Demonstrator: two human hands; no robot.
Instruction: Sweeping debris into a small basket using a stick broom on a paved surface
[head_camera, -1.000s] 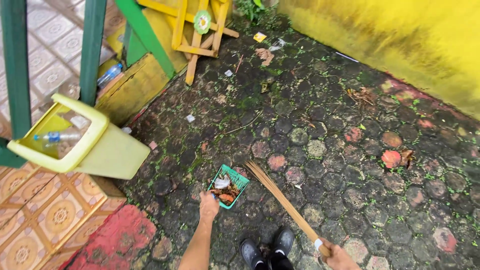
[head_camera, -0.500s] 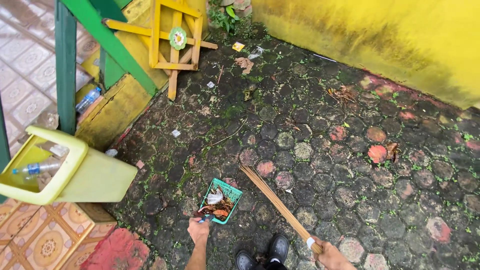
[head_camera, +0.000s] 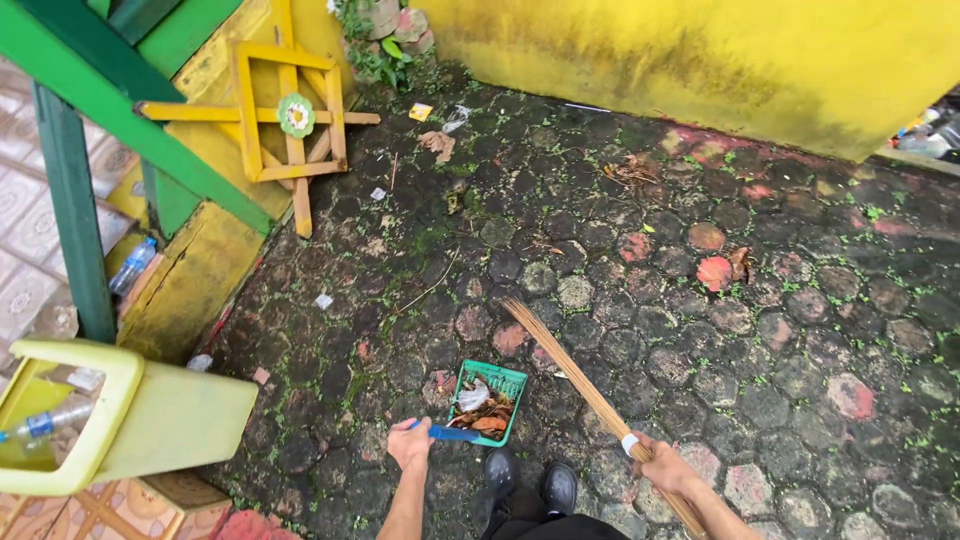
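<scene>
Disappearing off frame bottom, broom handle's end.

The dustpan looks like smooth green plastic with a ribbed wall and a blue plastic handle; dry brown leaves and a crumpled pale wrapper lie in it. Just right of the dustpan, the broom is a bundle of thin, stiff, straw-coloured sticks, matt, bound with a white band. Under the dustpan the paving is rough hexagonal stone, dark, wet-looking and mossy, with worn red patches. Left of the dustpan, the bin is smooth, slightly glossy pale-yellow plastic. Beyond the dustpan, the wall is matt yellow paint, stained dark.
</scene>
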